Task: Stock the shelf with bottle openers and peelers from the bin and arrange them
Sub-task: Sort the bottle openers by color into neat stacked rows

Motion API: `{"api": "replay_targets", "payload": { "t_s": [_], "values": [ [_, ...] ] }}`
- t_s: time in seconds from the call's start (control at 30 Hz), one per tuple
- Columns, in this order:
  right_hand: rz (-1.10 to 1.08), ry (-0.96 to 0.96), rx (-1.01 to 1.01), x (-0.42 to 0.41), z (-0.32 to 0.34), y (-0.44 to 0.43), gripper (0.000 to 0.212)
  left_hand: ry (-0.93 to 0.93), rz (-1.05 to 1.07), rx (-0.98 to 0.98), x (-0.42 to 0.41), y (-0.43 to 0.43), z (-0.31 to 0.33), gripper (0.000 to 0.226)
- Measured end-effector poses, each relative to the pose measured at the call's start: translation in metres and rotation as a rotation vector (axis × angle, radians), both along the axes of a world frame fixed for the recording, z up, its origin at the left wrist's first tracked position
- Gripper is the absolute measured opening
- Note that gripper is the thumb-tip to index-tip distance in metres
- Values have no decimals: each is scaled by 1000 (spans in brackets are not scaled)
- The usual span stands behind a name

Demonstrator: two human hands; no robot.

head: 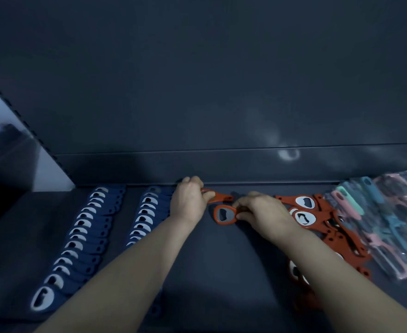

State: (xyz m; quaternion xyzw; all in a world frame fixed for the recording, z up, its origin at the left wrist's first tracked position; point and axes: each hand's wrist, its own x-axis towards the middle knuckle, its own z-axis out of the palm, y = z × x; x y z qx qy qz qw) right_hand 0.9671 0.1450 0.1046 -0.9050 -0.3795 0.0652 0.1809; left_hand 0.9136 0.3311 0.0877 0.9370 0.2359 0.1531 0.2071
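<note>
**A:** How do the hands grip?

**B:** In the head view, the left hand (188, 198) has its fingers curled round the head end of the rear red opener (220, 197), close to the back edge of the shelf (221, 260). The right hand (262, 212) pinches the front red opener (225, 214) by its handle, thumb and fingers closed on it.

**A:** Which way do the two openers point?

**B:** Both lie across the shelf, long axis roughly left to right, head to the left and handle to the right. The rear one's head is mostly hidden under the left fingers, and its handle sticks out to the right. The front one shows its round head with the metal insert, and its handle runs under the right hand. It sits just in front of the rear one; I cannot tell whether they touch.

**A:** And the other stock?

**B:** To the left are the left blue row (77, 239) and the right blue row (147, 212). Each runs back to front, with the openers overlapped like shingles, heads left and handles right. The left forearm crosses the near part of the right blue row. Right of the right hand lies the red pile (317, 219), with its openers pointing various ways, partly under the right forearm. At the far right, the peelers (377, 219) lie heaped in clear packets, pink and teal, too blurred to tell more.
</note>
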Motion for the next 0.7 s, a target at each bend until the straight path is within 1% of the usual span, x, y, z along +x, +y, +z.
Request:
{"api": "replay_targets", "payload": {
  "t_s": [0.1,0.17,0.3,0.4,0.5,0.57,0.7],
  "values": [
    [14,-16,-28,-1,0,18,26,-60,12,123,-10,10,8,21],
    [5,-33,-33,-2,-1,30,29,-40,-1,193,-20,21,12,16],
    [-40,-60,-36,1,-6,47,30,8,-33,233,-37,35,18,19],
    [-44,-118,-69,5,-12,56,36,36,-62,260,-44,37,19,20],
    [-63,-229,-136,7,-16,62,37,138,-100,368,-46,37,19,22],
    [-67,-261,-167,5,-16,65,35,196,-125,450,-46,36,18,26],
    [-112,-272,-142,1,-17,62,34,217,-130,433,-44,31,18,25]
  ]
}}
